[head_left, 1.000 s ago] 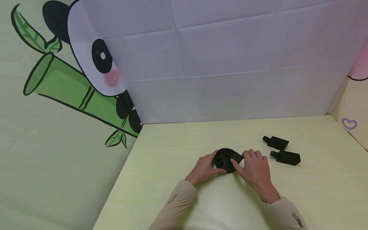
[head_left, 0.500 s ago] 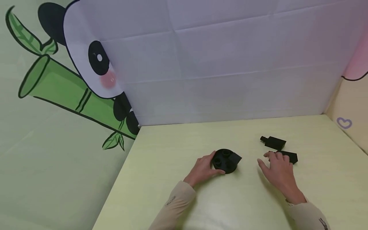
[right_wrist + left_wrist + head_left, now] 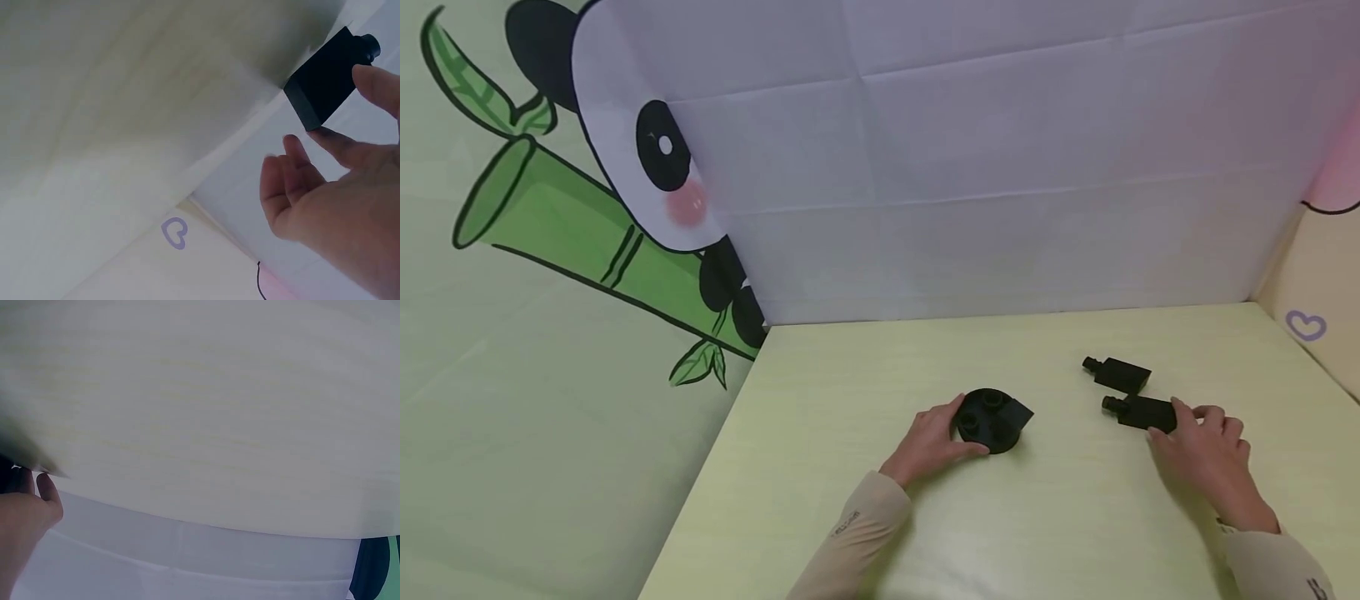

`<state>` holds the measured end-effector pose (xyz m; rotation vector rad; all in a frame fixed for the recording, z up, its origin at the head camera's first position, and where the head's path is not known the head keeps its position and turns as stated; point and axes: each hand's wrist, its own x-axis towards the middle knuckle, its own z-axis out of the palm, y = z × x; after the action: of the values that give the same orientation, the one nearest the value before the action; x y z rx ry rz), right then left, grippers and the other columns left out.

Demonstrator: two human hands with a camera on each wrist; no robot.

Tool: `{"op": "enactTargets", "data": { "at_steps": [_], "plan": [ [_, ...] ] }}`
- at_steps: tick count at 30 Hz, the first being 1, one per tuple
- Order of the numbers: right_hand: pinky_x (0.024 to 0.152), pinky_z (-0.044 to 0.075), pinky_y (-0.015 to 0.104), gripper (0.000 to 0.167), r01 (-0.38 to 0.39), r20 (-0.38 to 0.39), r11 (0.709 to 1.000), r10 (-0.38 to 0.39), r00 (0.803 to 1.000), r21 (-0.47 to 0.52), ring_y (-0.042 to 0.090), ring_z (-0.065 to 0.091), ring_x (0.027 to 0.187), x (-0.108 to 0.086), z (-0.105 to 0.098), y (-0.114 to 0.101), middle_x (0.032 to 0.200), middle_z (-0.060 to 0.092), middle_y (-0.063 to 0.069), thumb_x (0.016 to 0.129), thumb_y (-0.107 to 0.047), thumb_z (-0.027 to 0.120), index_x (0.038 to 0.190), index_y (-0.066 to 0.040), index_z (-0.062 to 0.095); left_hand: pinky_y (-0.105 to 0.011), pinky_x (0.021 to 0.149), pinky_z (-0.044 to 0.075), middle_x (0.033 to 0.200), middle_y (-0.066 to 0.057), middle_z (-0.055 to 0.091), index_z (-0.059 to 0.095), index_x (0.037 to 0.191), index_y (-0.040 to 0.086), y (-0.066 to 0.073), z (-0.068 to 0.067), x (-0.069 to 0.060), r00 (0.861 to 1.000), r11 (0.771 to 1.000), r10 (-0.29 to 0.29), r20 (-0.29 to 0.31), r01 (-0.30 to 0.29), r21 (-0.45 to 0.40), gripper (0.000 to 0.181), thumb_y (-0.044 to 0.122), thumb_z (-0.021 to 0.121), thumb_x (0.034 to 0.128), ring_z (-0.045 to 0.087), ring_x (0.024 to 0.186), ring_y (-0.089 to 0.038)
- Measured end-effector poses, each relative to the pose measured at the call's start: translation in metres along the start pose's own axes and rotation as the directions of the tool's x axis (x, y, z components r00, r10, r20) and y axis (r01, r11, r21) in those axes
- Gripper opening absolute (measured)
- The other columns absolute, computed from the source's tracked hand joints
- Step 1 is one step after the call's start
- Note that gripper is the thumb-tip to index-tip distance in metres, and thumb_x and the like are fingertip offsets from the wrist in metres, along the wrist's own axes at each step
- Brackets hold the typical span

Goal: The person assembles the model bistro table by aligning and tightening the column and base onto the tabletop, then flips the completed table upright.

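My left hand point(image 3: 931, 442) holds a black round base point(image 3: 982, 427) by its left edge, thumb on the near side and fingers on the far side. Round sockets show on top of the base, and a black block point(image 3: 1018, 413) sits at its right edge. Farther right, my right hand point(image 3: 1210, 454) pinches the wide end of a black block with a round stub point(image 3: 1138, 412), stub pointing left. In the right wrist view thumb and forefinger meet this stubbed block point(image 3: 328, 78) on opposite sides. The left wrist view shows little beyond the left fingers point(image 3: 47, 490).
A second stubbed black block point(image 3: 1122, 375) lies just behind the pinched one, very close to it. The pale table point(image 3: 850, 375) ends at a whitish cloth wall point(image 3: 970, 250). A green printed panel point(image 3: 550, 417) stands left, a beige one point(image 3: 1318, 350) right.
My right hand has left the block at the base's edge, moved right over the nearer stubbed block and now pinches its wide end. The left hand keeps its hold on the base.
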<state>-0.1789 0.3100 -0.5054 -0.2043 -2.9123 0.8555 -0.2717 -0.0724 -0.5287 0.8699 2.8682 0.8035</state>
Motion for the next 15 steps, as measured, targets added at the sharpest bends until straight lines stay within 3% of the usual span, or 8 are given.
{"op": "enactTargets", "data": {
  "at_steps": [5,10,15],
  "plan": [
    [0.085,0.023,0.077,0.052,0.010,-0.036,1.000,-0.010,0.999,-0.018,0.070,0.019,0.114,0.000,0.001,0.003,0.126,0.026,0.049,0.105,-0.023,0.057,0.131,0.019,0.041,-0.044,0.111,0.040,0.147,-0.014,0.057,0.041,0.158,0.004,0.002,0.001,0.000,1.000,1.000,-0.003,0.005,0.003,0.007,0.098,0.057,0.080,0.0859,0.055,0.134,-0.025],
    [0.083,0.026,0.075,0.054,0.059,-0.082,0.998,-0.061,0.995,-0.029,0.067,0.024,0.113,0.000,0.002,0.001,0.122,0.033,0.045,0.103,-0.032,0.063,0.120,0.018,0.052,-0.044,0.111,0.040,0.147,-0.014,0.057,0.041,0.158,0.004,0.002,0.002,0.001,1.000,1.000,-0.004,0.004,0.004,0.017,0.099,0.058,0.080,0.0860,0.055,0.134,-0.025],
    [0.085,0.027,0.074,0.056,0.104,-0.172,0.994,-0.099,0.980,0.021,0.064,0.029,0.114,0.005,0.007,-0.012,0.123,0.039,0.041,0.100,-0.039,0.066,0.114,0.015,0.059,-0.043,0.111,0.040,0.146,-0.014,0.058,0.042,0.158,0.003,0.002,0.001,0.001,1.000,1.000,0.000,-0.005,0.000,0.016,0.099,0.058,0.080,0.0854,0.056,0.133,-0.025]
  ]
}}
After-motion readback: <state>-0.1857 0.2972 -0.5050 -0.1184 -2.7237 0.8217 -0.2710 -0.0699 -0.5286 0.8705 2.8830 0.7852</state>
